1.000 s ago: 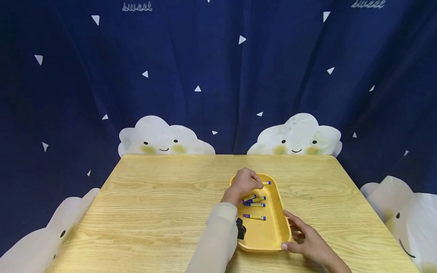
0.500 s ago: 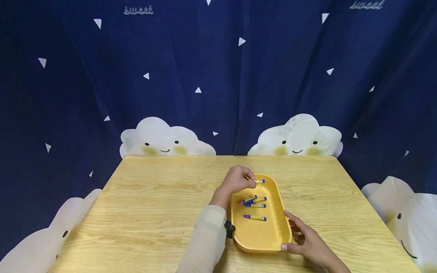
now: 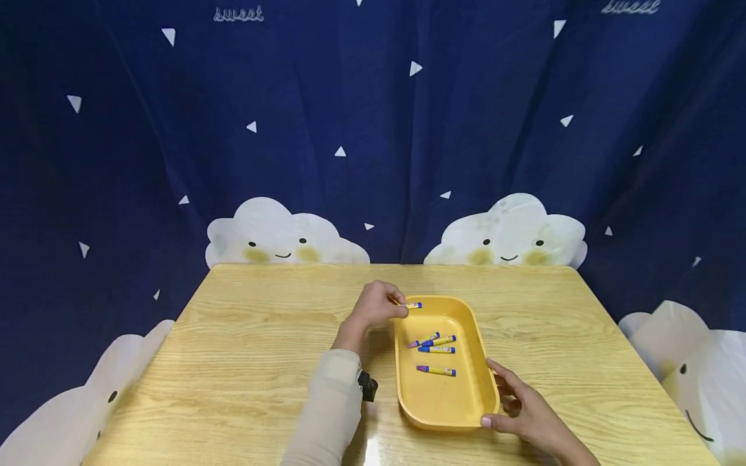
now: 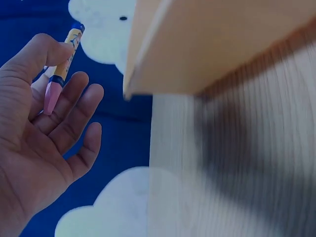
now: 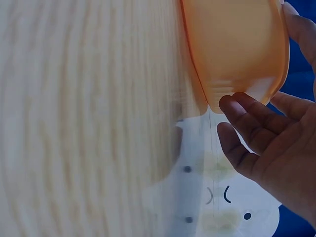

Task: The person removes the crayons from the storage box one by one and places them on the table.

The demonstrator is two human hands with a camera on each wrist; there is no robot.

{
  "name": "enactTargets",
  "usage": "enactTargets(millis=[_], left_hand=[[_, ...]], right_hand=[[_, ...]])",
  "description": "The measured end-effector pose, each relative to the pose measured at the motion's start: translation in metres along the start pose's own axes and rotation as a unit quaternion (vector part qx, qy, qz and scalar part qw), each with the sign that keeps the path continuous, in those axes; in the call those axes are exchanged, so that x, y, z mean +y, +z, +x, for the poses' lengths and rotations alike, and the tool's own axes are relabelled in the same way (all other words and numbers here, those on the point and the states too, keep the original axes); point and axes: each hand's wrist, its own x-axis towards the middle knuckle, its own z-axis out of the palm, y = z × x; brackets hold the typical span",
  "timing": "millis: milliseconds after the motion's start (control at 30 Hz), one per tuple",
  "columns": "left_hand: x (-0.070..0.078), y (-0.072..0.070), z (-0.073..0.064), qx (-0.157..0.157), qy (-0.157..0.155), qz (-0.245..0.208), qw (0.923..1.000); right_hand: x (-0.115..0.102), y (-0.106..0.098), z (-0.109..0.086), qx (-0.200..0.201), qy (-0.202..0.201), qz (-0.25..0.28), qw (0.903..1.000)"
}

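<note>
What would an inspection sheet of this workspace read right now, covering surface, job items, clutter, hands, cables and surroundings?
Surface: wood-grain table, bearing the yellow tray.
Job items: three crayons lie close together in the tray; a lone crayon lies nearer the person; a pink-tipped crayon is in hand.
Clutter: nothing seen.
Left hand: pinches the pink-tipped crayon by the tray's far left corner; clearance from the rim is hard to judge.
Right hand: thumb and fingers hold the tray's near right corner.
Cables: nothing seen; a black device sits at the left wrist.
Surroundings: dark blue curtain with white triangles and smiling clouds.
</note>
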Motion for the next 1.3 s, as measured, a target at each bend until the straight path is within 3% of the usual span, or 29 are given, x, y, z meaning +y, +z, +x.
enactTargets(millis=[367,667,900,1067,1300], left_hand=[[-0.040,-0.016,-0.009,0.016,-0.029,-0.007,0.9994],[-0.063,-0.019,-0.009,0.020,-0.039,-0.003,0.9991],[-0.073,-0.019,-0.008,0.005,-0.067,0.006,0.9977],[-0.080,-0.017,-0.007,-0.008,-0.092,0.010,0.9957],[-0.091,-0.013,-0.004,-0.015,-0.100,0.041,0.9941]], right_hand=[[0.001,-0.001,-0.001,-0.003,-0.028,0.017,0.9995],[0.001,0.000,-0.002,0.000,-0.029,0.020,0.9994],[-0.001,0.000,-0.001,0.002,-0.007,0.020,0.9998],[0.000,0.000,-0.001,-0.001,-0.018,0.022,0.9996],[0.001,0.000,-0.001,-0.006,-0.030,0.029,0.9991]])
